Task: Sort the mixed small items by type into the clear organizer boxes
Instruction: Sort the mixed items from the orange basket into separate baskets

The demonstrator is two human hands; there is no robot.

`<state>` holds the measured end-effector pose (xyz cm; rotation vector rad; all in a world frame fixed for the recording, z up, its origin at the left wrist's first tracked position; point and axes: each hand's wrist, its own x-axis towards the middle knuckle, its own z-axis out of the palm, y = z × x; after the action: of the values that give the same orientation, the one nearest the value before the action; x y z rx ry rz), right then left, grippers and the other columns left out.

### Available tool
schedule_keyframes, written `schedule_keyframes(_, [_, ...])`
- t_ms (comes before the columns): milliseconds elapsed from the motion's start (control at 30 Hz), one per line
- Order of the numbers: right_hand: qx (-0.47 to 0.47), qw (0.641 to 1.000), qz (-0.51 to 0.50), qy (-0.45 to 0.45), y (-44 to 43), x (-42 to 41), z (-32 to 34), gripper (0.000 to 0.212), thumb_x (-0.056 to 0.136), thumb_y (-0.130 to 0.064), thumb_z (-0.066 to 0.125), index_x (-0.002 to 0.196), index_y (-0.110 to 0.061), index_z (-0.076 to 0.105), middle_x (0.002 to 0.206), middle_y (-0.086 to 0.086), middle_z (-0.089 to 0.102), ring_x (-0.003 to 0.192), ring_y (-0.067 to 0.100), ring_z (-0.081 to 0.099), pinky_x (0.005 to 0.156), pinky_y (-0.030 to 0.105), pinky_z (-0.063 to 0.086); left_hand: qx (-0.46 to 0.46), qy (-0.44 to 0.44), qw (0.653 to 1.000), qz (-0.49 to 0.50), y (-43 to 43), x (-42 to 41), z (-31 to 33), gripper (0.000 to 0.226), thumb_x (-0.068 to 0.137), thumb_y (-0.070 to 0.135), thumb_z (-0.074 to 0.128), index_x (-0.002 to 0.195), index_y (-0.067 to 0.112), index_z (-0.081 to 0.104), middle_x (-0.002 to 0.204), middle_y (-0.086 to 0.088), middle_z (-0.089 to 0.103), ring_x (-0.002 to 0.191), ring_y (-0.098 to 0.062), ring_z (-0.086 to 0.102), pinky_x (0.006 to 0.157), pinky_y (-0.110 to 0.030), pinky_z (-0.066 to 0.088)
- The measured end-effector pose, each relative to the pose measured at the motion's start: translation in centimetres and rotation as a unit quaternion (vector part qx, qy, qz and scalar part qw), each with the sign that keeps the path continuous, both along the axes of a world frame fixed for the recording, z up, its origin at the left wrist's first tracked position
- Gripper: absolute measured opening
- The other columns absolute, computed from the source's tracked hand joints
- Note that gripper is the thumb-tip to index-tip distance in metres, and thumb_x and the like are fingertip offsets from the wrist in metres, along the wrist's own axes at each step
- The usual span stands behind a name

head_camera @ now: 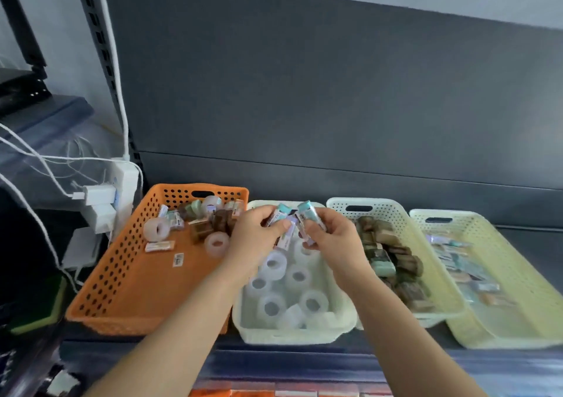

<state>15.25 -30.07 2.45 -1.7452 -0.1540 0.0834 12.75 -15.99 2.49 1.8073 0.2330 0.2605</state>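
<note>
1. Two bare forearms reach up from the bottom edge and meet over the far end of the white perforated plastic basket in the middle of the dark counter.
2. The left hand is closed around a small tube with a teal cap, its cap pointing up and away.
3. The right hand is closed around a second teal-capped tube; the two tubes are tilted and nearly touch, with other small packets blurred between the fingers.
4. Below the hands, the white basket holds translucent white tape rolls lying loose.
5. To the left stands the orange perforated plastic basket, with mixed small items piled at its far end: tape rolls, brown blocks, little packets.
6. To the right a cream perforated basket holds brown and green wrapped blocks.
7. Farthest right, a pale yellow perforated basket holds flat small packets, too blurred to read.
8. A white power strip with plugged-in chargers hangs at the left.
</note>
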Motion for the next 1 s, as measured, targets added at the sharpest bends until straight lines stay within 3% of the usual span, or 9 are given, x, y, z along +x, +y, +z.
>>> schedule_keyframes(100, [-0.008,0.999,-0.042,-0.005,-3.3,-0.5,-0.1,0.019,0.092,-0.008,0.055,0.091,-0.022,0.067,0.072,0.001,0.063,0.065,0.015,0.054,0.071,0.036,0.053,0.007,-0.006,0.999,-0.040,-3.3,0.8,-0.1,0.004,0.086,0.011,0.067,0.086,0.011,0.072,0.083,-0.009,0.072,0.074,-0.020,0.065,0.075,-0.042,0.053])
schedule_keyframes(233, [-0.055,0.994,-0.092,-0.026,-8.8,-0.8,0.1,0.014,0.091,-0.014,0.057,0.088,-0.023,0.066,0.070,0.009,0.060,0.061,0.017,0.049,0.060,0.031,0.044,0.036,0.006,0.995,-0.092,-8.7,2.0,0.0,0.010,0.085,0.018,0.069,0.088,0.009,0.071,0.084,-0.012,0.070,0.079,-0.026,0.066,0.077,-0.046,0.053])
schedule_keyframes(333, [-0.073,0.989,-0.123,-0.035,-13.6,-0.4,0.1,0.020,0.091,-0.015,0.058,0.088,-0.033,0.066,0.069,0.002,0.063,0.062,0.017,0.051,0.061,0.033,0.045,0.058,-0.008,0.989,-0.135,-13.7,2.8,0.4,0.003,0.087,0.018,0.067,0.087,0.018,0.070,0.083,-0.001,0.070,0.081,-0.020,0.067,0.074,-0.038,0.054])
schedule_keyframes(400, [-0.079,0.988,-0.130,-0.038,-17.1,0.1,-0.2,0.019,0.090,-0.013,0.059,0.088,-0.030,0.067,0.066,-0.001,0.060,0.060,0.017,0.049,0.058,0.032,0.042,0.086,-0.016,0.984,-0.154,-17.3,3.4,0.3,0.011,0.088,0.022,0.066,0.098,0.022,0.070,0.093,0.003,0.070,0.087,-0.017,0.065,0.074,-0.031,0.052])
schedule_keyframes(500, [-0.139,0.980,-0.134,-0.053,-22.9,1.5,-1.1,0.015,0.088,-0.012,0.060,0.093,-0.024,0.069,0.068,-0.006,0.061,0.061,0.014,0.051,0.060,0.031,0.042,0.132,-0.020,0.978,-0.160,-22.8,4.7,-0.3,0.035,0.089,0.024,0.065,0.122,0.015,0.063,0.113,0.002,0.067,0.105,-0.017,0.061,0.089,-0.032,0.051])
schedule_keyframes(667, [-0.315,0.941,-0.106,-0.058,-31.5,3.0,-2.6,0.016,0.089,-0.017,0.056,0.094,-0.027,0.068,0.079,-0.008,0.067,0.067,0.015,0.059,0.054,0.025,0.042,0.221,-0.028,0.954,-0.202,-30.8,5.7,-1.3,0.038,0.093,0.018,0.058,0.131,0.019,0.056,0.130,0.004,0.059,0.117,-0.016,0.055,0.092,-0.025,0.042])
schedule_keyframes(767, [-0.422,0.904,-0.059,-0.038,-34.7,3.5,-3.8,0.013,0.087,-0.020,0.057,0.091,-0.024,0.068,0.081,-0.003,0.069,0.074,0.021,0.061,0.063,0.032,0.050,0.352,-0.015,0.909,-0.223,-33.6,5.7,-2.4,0.024,0.092,0.015,0.054,0.114,0.022,0.062,0.109,0.005,0.065,0.097,-0.018,0.061,0.075,-0.027,0.046])
schedule_keyframes(900, [-0.541,0.840,0.041,-0.016,-36.5,4.3,-4.8,0.008,0.084,-0.026,0.060,0.082,-0.019,0.064,0.088,-0.002,0.062,0.079,0.019,0.054,0.059,0.026,0.042,0.549,0.048,0.786,-0.278,-35.2,5.5,-3.8,0.023,0.091,0.004,0.047,0.108,0.012,0.061,0.095,-0.002,0.060,0.080,-0.020,0.056,0.068,-0.033,0.048])
schedule_keyframes(1000, [-0.539,0.840,0.058,-0.030,-36.6,4.5,-4.9,0.019,0.086,-0.033,0.058,0.095,-0.019,0.068,0.099,0.000,0.065,0.087,0.020,0.056,0.065,0.027,0.043,0.620,0.072,0.719,-0.306,-35.4,5.2,-4.1,0.024,0.093,0.004,0.044,0.109,0.007,0.062,0.093,-0.004,0.053,0.078,-0.021,0.050,0.064,-0.035,0.040])
